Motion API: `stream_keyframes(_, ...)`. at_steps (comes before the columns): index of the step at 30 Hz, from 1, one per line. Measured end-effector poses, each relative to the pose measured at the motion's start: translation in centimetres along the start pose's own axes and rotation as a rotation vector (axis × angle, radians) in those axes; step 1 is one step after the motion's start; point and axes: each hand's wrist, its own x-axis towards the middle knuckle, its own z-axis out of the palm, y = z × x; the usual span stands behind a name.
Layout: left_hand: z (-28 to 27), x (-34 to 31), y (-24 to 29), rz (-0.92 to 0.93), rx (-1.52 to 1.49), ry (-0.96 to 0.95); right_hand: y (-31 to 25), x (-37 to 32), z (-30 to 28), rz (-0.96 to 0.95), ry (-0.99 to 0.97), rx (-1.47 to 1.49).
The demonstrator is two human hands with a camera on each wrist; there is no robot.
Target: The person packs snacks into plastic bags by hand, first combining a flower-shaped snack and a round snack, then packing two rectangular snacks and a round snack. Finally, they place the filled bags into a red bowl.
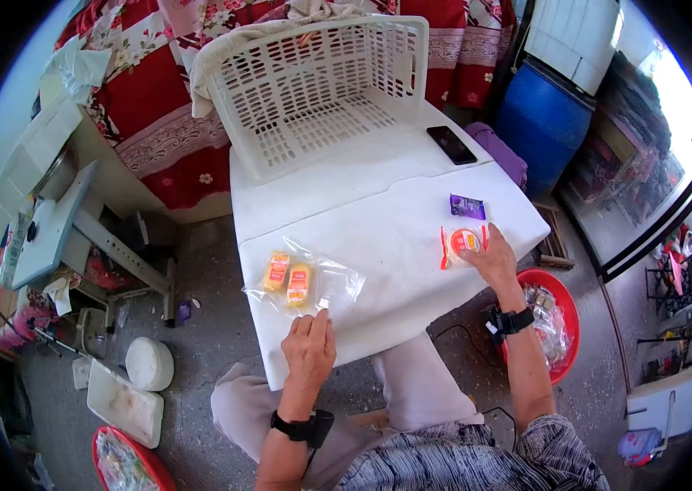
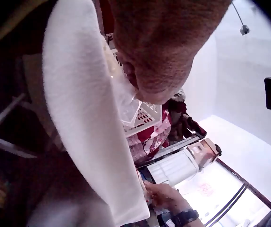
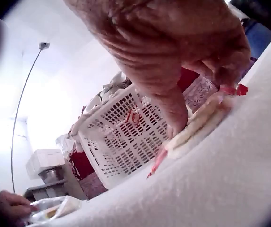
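On the white-covered table (image 1: pixel 395 245), a clear plastic bag (image 1: pixel 338 278) lies flat with two yellow packaged items (image 1: pixel 277 271) (image 1: pixel 299 285) inside. My left hand (image 1: pixel 309 352) pinches the bag's near edge; its fingertips are hidden in the left wrist view. At the right, my right hand (image 1: pixel 493 258) has thumb and fingers around a round item in a red-and-white wrapper (image 1: pixel 462 242). The right wrist view shows this wrapped item (image 3: pixel 201 123) low against the cloth under the right hand (image 3: pixel 173 52). A small purple packet (image 1: pixel 467 206) lies just beyond it.
A white slotted basket (image 1: pixel 313 135) stands on the table's far side, with a black phone (image 1: pixel 451 145) to its right. Red tubs of wrapped packets stand on the floor at the right (image 1: pixel 568 311) and lower left (image 1: pixel 157 470). A blue barrel (image 1: pixel 544 119) is behind the table's right corner.
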Motion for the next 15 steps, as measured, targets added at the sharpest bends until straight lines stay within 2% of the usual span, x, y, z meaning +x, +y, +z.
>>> stream_keyframes(2, -0.1, 0.1, 0.3, -0.012, -0.001, -0.009, 1.6, 0.1, 1.5, -0.097, 0.148, 0.028)
stream_keyframes(3, -0.1, 0.2, 0.4, -0.021, -0.006, -0.021, 1.7, 0.0, 1.1, -0.095, 0.150, 0.029)
stream_keyframes(5, 0.3, 0.2, 0.3, -0.007, -0.012, 0.005, 1.7, -0.3, 0.0, 0.085, -0.229, 0.597)
stream_keyframes(6, 0.5, 0.2, 0.2, 0.001, -0.017, 0.027, 1.5, -0.9, -0.6, 0.086, -0.225, 0.598)
stream_keyframes(8, 0.7, 0.2, 0.1, 0.016, -0.028, 0.036, 0.7, -3.5, -1.6, 0.185, -0.284, 0.911)
stream_keyframes(9, 0.8, 0.1, 0.1, 0.025, -0.036, 0.048, 0.1, -4.7, -2.3, 0.186, -0.288, 0.910)
stream_keyframes(11, 1.0, 0.0, 0.1, 0.020, -0.025, 0.051, -1.5, -7.2, -3.0, 0.150, -0.511, 0.932)
stream_keyframes(15, 1.4, -0.1, 0.1, 0.046, -0.015, 0.065, -4.2, -10.1, -0.3, 0.146, -0.668, 1.009)
